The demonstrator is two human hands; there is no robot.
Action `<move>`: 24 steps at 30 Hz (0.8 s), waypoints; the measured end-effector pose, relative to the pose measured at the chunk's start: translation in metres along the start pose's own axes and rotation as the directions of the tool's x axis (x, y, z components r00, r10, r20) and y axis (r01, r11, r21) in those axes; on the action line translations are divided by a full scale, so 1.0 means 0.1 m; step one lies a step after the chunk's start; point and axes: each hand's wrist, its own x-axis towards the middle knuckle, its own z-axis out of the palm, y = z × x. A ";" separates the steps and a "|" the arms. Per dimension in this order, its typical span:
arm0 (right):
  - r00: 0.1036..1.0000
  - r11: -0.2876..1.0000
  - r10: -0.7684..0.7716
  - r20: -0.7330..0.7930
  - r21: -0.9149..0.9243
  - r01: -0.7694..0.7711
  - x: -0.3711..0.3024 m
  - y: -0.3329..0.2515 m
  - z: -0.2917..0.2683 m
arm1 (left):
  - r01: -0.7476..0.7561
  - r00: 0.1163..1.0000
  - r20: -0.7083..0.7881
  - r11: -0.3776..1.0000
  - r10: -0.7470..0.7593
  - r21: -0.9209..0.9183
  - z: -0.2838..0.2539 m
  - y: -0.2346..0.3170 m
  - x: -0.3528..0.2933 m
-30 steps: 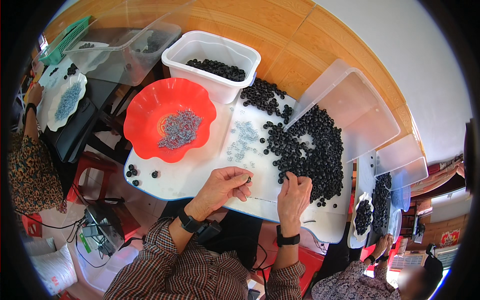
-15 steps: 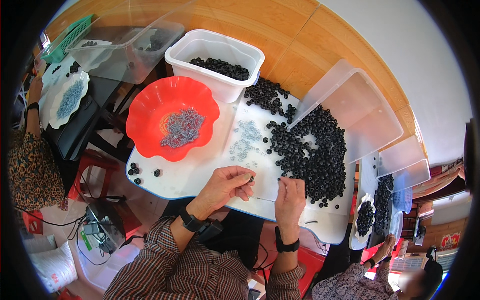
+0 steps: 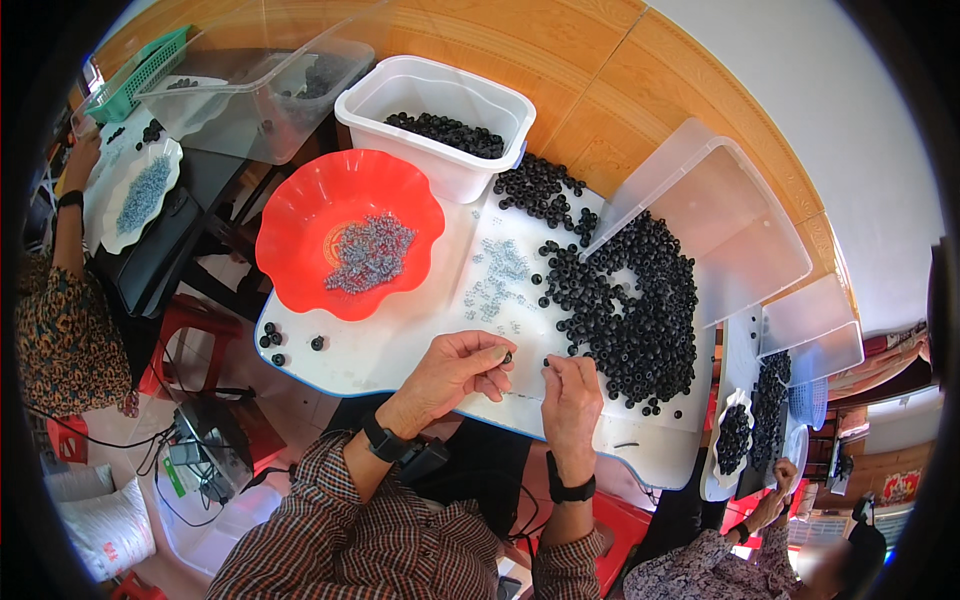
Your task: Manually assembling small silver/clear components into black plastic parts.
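Note:
My left hand (image 3: 452,375) is closed, pinching a small round black plastic piece (image 3: 507,358) between thumb and fingers above the white table. Close by on the right, my right hand (image 3: 572,405) is also closed, its fingertips pressed together. A dark speck shows at those fingertips, too small to name. Many similar black pieces (image 3: 650,345) lie heaped just beyond my right hand. Ahead of my hands, small clear parts (image 3: 495,275) are scattered over a white sheet. More small clear-grey parts (image 3: 372,252) sit in a red scalloped bowl (image 3: 300,195).
A white tub (image 3: 435,77) with black pieces stands at the back. A clear plastic bin (image 3: 740,230) lies tipped at the heap's right. Several loose black pieces (image 3: 278,358) sit at the left table edge. Co-workers sit left and right, one with raised hands (image 3: 775,495).
My right hand has moved a little left, nearer my left hand, which stays almost still with the black piece. The co-worker on the right has raised a hand.

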 end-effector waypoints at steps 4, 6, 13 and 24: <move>0.998 1.000 0.011 -0.054 0.026 -0.010 0.00 0.00 0.03 | -0.003 1.000 0.011 1.000 0.002 0.005 0.00 0.00 0.00; 0.996 0.999 0.009 -0.089 0.049 -0.004 0.00 -0.02 0.05 | 0.000 1.000 0.008 1.000 0.000 0.008 0.01 0.00 0.00; 0.950 0.772 0.305 0.066 0.567 -0.287 -0.11 -0.13 0.05 | 0.000 1.000 0.002 1.000 0.000 0.015 0.02 0.00 0.00; 0.930 0.519 0.339 0.143 0.796 -0.311 -0.13 -0.39 0.12 | -0.002 1.000 0.002 1.000 0.002 0.012 0.02 0.00 -0.01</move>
